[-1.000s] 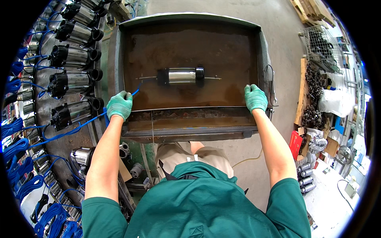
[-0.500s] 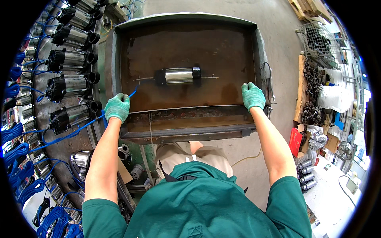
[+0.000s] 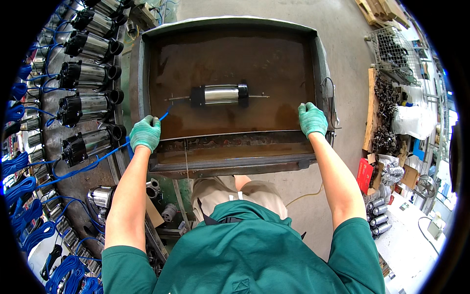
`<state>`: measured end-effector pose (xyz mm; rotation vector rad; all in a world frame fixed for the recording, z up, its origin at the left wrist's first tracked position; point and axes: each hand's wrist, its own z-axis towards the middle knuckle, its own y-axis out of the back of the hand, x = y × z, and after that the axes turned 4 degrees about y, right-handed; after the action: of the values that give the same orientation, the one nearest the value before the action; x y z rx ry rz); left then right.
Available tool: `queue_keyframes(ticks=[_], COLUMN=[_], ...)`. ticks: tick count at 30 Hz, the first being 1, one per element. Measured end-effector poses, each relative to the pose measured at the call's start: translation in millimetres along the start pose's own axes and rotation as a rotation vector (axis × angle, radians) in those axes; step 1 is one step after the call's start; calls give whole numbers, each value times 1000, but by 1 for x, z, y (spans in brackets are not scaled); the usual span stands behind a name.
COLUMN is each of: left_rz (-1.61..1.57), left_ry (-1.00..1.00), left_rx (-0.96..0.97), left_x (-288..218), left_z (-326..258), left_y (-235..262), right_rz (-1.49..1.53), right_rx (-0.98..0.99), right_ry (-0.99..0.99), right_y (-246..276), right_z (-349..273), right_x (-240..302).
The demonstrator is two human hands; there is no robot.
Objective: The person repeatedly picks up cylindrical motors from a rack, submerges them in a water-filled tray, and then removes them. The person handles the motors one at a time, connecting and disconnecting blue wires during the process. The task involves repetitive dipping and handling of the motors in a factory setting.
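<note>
A shiny metal cylindrical pump (image 3: 220, 94) with black ends lies across a rectangular metal tank (image 3: 320, 54) of brownish water. A thin rod sticks out at each end of it. My left hand (image 3: 146, 133), in a green glove, is closed on the tank's left rim at the near corner. Blue cable (image 3: 165, 116) shows beside its fingers inside the tank and again outside to the left. On the right rim, my gloved right hand (image 3: 312, 119) is closed too. A thin straight edge (image 3: 230, 134) spans the tank between both hands. The fingertips' undersides are hidden.
At left, a bench holds a row of similar pumps (image 3: 87, 108) with coiled blue cables (image 3: 22, 188). A wrench-like metal tool (image 3: 335, 105) hangs on the tank's right side. Further right stand a wire basket (image 3: 394, 54), a red box (image 3: 364, 175) and a white table (image 3: 406, 235).
The pump sits very slightly nearer to me in the picture, and ripples on the water differ a little. Both hands keep their places.
</note>
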<state>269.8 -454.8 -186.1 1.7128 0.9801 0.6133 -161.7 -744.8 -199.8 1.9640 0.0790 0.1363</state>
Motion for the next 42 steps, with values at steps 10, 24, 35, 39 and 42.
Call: queue_keyframes(ticks=[10,24,35,39,42], left_rz=[-14,-24,-50,-184,-468], left_ry=[-2,-4,-242,-411,-535], left_rx=[-5,-25,-417,-461,-275], left_x=[1,4,19,5,-63], left_z=[0,0,3,3,-4], left_y=[0,-3,-25,-28,-22], right_rz=[5,20,41,63,80], right_rx=[-11,-18,-6,14,30], right_ry=[13,16,-13,-33,-41], right_y=[-3,0,0,8,10], right_z=[1,-2,2,-1,-2], right_x=[-2,1,-1,2,1])
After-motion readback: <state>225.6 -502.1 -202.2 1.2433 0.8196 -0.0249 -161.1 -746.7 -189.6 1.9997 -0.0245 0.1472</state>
